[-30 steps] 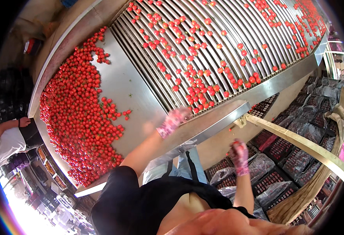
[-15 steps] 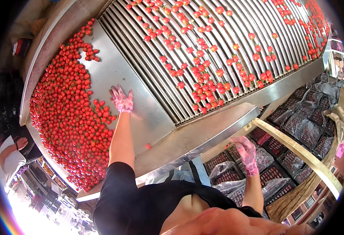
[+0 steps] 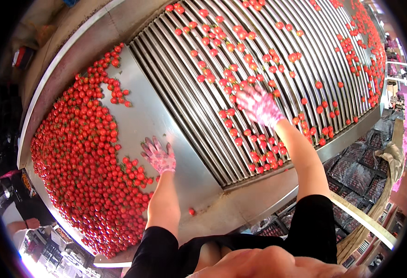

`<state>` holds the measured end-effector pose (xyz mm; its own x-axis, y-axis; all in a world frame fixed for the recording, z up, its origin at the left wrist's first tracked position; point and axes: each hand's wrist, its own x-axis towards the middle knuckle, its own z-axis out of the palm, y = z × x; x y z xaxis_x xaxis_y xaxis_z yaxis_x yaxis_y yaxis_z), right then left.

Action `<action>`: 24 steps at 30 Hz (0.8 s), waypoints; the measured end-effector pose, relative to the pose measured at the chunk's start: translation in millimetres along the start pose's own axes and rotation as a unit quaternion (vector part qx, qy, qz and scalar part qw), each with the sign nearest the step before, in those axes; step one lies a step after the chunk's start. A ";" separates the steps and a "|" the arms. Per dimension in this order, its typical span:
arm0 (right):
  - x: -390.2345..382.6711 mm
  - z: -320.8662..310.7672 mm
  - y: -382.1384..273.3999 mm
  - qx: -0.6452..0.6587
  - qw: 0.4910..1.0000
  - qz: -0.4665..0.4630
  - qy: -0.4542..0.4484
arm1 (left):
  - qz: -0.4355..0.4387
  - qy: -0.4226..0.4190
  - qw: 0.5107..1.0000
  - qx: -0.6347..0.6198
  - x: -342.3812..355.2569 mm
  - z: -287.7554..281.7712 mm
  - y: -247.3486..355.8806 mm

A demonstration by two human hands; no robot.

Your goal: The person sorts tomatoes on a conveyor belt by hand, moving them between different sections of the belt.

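Observation:
My left hand (image 3: pixel 159 156), in a pink patterned glove, rests with spread fingers on the smooth metal plate (image 3: pixel 143 109). A large heap of small red tomatoes (image 3: pixel 85 171) lies just to its left. My right hand (image 3: pixel 260 106), gloved alike and slightly blurred, reaches over the metal roller conveyor (image 3: pixel 192 116). Its fingers are stretched out and hold nothing that I can see. Loose tomatoes (image 3: pixel 208 74) are scattered over the rollers, some right beside its fingertips.
A metal rim (image 3: pixel 60 62) curves round the heap's far left side. One stray tomato (image 3: pixel 192 211) sits on the near ledge. Crates (image 3: pixel 356 164) of packed produce under clear plastic stand at the right, behind a pale curved bar (image 3: pixel 363 220). Another person's arm (image 3: pixel 25 224) shows at far left.
My right hand has swung from beside the conveyor up over the rollers. My left hand remains spread on the plate. The view has shifted, and the tomatoes on the rollers lie differently.

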<state>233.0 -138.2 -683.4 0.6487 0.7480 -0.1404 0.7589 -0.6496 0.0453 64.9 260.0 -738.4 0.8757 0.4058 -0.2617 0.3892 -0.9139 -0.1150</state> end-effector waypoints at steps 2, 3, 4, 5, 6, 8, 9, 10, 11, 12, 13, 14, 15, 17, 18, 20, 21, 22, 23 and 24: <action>46.4 -21.2 38.5 -0.025 0.993 0.111 0.032 | -0.006 -0.005 1.000 -0.017 0.4 -4.3 -1.4; 63.7 -28.0 59.8 -0.029 0.984 0.169 0.052 | -0.007 -0.009 1.000 -0.028 -0.4 -3.6 0.3; 79.9 -23.9 81.7 -0.041 0.976 0.197 0.086 | -0.003 -0.003 0.999 -0.040 -0.7 -2.3 1.4; 92.4 -19.4 103.2 -0.054 0.965 0.226 0.119 | 0.000 -0.010 0.999 -0.051 0.5 -2.4 5.8; 108.8 -19.7 115.6 -0.065 0.954 0.251 0.149 | 0.001 -0.019 0.998 -0.058 0.7 -5.0 7.2; 145.4 -16.4 117.2 -0.071 0.941 0.308 0.118 | 0.000 -0.025 0.997 -0.068 3.0 -9.0 6.5; 166.9 -15.6 106.5 -0.065 0.933 0.339 0.099 | -0.001 -0.020 0.998 -0.065 3.1 -6.6 3.1; 185.7 -14.1 90.5 -0.111 0.923 0.356 0.094 | -0.003 -0.016 0.998 -0.061 3.4 -3.8 -1.1; 190.1 4.4 92.7 -0.159 0.920 0.347 0.093 | 0.008 -0.014 0.998 -0.065 3.2 -1.1 7.9; 212.8 -7.9 60.6 -0.096 0.940 0.324 0.042 | -0.013 -0.035 0.998 -0.050 3.8 -6.3 3.9; 231.1 -13.2 26.2 -0.082 0.945 0.316 0.020 | -0.021 -0.033 0.998 -0.044 3.2 -6.5 -3.2; 228.7 0.3 5.5 -0.005 0.963 0.267 0.036 | -0.018 -0.033 0.998 -0.044 3.5 -5.1 -3.3; 219.8 14.1 -2.2 0.064 0.963 0.237 0.114 | -0.013 -0.032 0.998 -0.047 4.1 -3.7 0.3; 207.5 24.1 -6.3 0.117 0.974 0.141 0.135 | -0.016 -0.054 0.998 -0.038 4.8 -5.3 5.7; 204.7 13.0 -4.0 0.096 0.984 0.106 0.109 | -0.023 -0.063 0.997 -0.030 4.0 -6.0 1.6; 185.6 -5.1 23.3 0.010 0.994 0.082 0.066 | -0.029 -0.082 0.996 -0.015 4.3 -9.5 3.5; 170.4 -10.7 45.5 -0.029 0.985 0.153 0.067 | -0.027 -0.081 0.996 -0.013 3.7 -11.2 6.5; 150.6 -7.9 73.1 -0.059 0.968 0.230 0.083 | -0.021 -0.080 0.997 -0.011 2.6 -11.6 10.2; 141.3 -12.9 88.4 -0.088 0.944 0.301 0.102 | -0.021 -0.076 0.997 -0.009 4.8 -11.5 10.0; 130.3 -13.8 89.8 -0.074 0.934 0.339 0.081 | -0.014 -0.054 0.998 -0.001 3.2 -3.8 7.3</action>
<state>386.4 -97.2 -684.0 0.9742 0.1904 0.1210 0.1626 -0.9644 0.2084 71.6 254.7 -736.4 0.8288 0.4283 -0.3600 0.4137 -0.9023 -0.1212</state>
